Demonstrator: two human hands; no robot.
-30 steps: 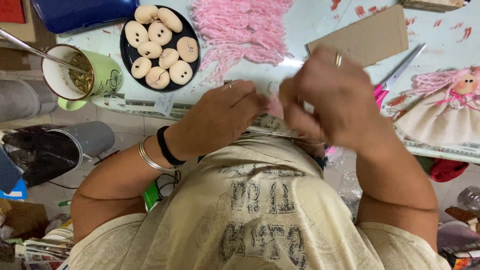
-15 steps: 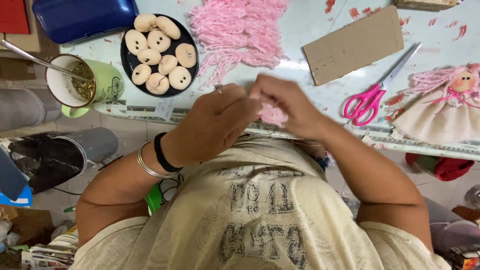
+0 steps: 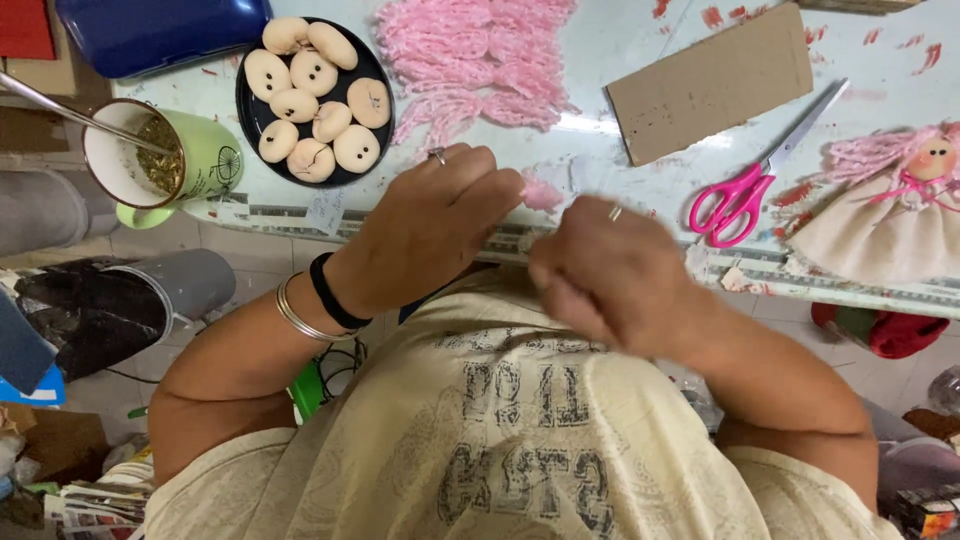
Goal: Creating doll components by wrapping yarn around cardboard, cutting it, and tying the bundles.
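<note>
**Inspector:** State the item in hand and its position.

**Assistant:** A small tuft of pink yarn [image 3: 541, 193]; it sits at the near edge of the pale work table [image 3: 620, 90], just above the measuring strip along that edge; the left hand [image 3: 435, 225] has its fingertips closed against the tuft's left side, pinching or pressing it; how firmly, I cannot tell.

**Inspector:** And the other hand?

**Assistant:** The right hand [image 3: 610, 275] is blurred, curled loosely into a near fist just below and right of the tuft; whether it holds a strand cannot be told; a ring shows on one finger; the left wrist carries a black band and thin metal bangles.

**Inspector:** Surroundings, working outward.

**Assistant:** A heap of cut pink yarn lengths [image 3: 475, 60] lies beyond the tuft; left of it, a black plate [image 3: 370, 135] with tan, face-like buttoned ovals; further left, a green mug [image 3: 165, 160] with a metal straw; a blue container [image 3: 160, 30] at the far corner; right of the heap, a cardboard rectangle [image 3: 710, 85]; then pink-handled scissors [image 3: 745, 185], blades shut; at the right edge, a rag doll [image 3: 890, 210] with pink yarn hair, lying on its back.
</note>
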